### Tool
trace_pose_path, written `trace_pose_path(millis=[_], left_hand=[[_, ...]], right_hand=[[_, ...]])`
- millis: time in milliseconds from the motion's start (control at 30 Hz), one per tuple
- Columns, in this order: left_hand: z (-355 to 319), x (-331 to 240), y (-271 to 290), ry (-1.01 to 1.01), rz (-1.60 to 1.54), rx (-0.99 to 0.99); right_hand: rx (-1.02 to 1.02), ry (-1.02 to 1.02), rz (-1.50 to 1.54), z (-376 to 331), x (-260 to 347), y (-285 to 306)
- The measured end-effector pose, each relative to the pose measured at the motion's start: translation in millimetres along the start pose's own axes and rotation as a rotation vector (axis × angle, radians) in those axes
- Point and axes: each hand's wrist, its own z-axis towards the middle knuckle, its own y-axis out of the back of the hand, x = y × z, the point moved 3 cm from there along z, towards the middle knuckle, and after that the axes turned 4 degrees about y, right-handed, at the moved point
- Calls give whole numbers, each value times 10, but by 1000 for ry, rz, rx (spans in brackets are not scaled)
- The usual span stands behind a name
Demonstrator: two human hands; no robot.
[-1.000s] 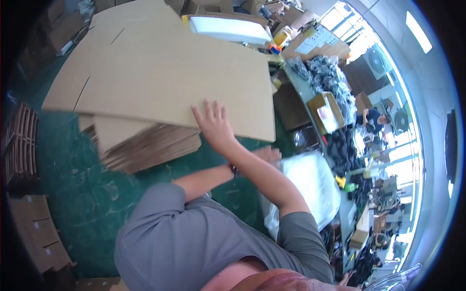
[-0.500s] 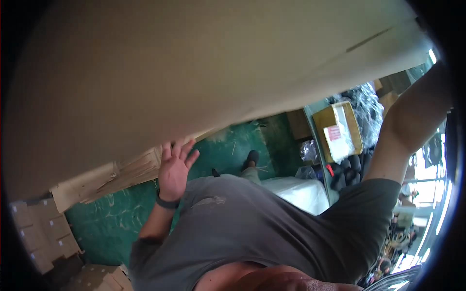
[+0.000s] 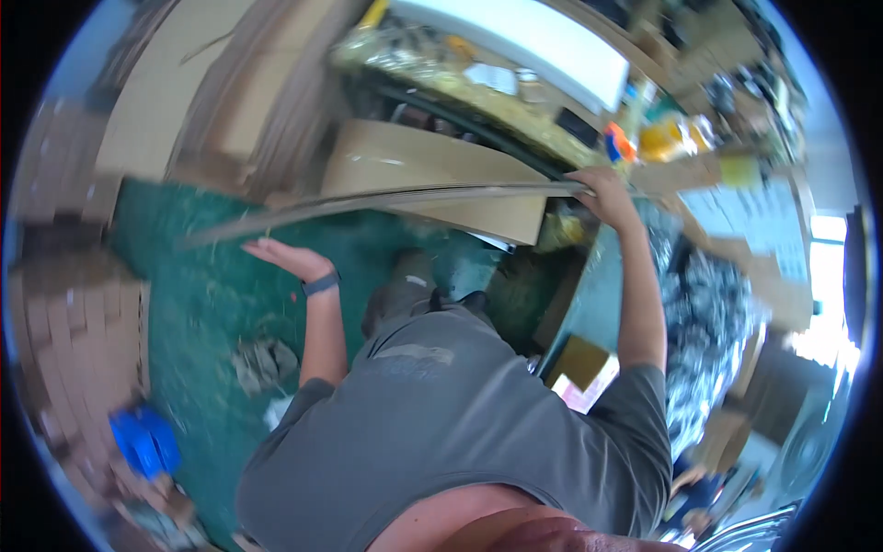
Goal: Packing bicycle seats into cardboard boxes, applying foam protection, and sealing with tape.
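A thin stack of flat cardboard sheets (image 3: 423, 196) stretches across in front of me, seen nearly edge-on. My right hand (image 3: 602, 195) grips its right end, fingers wrapped over the edge. Near the left part of the stack, my left hand (image 3: 287, 259) is held flat with its fingers stretched out. It lies just under the sheets' near edge; whether it touches them I cannot tell. Beyond the stack a tan cardboard panel (image 3: 437, 161) leans by the bench. The left end of the sheets is smeared by motion.
Upright cardboard stacks (image 3: 221, 101) stand at the far left. A cluttered bench (image 3: 441, 83) lies ahead, with dark plastic-wrapped goods (image 3: 704, 322) on the right. Piled cartons (image 3: 87, 340), a blue object (image 3: 145, 442) and a grey crumpled cloth (image 3: 262, 366) are on the left, over green floor.
The cardboard that filled the upper view has come down and now shows edge-on. My right arm has moved from the far right to ahead of me; my left hand has turned flat.
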Motion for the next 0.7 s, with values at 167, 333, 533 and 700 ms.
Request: trace_pose_path(millis=[167,333,533,700], left_hand=[[824,-404,-205,-918,1179,754],[1343,-582,-470,-620,1178,1324],[2016,-254,-902,-216,1295,1482],[2444,132,-987,-3,1121,1640]], right_hand=[[-321,24,-217,-192,202,-149],[-1089,-737,-278,-201,-277,-934],[-1281,-828,1247,220,-259,-1229],[-1069,-595,1355,-382,-460,-1182]])
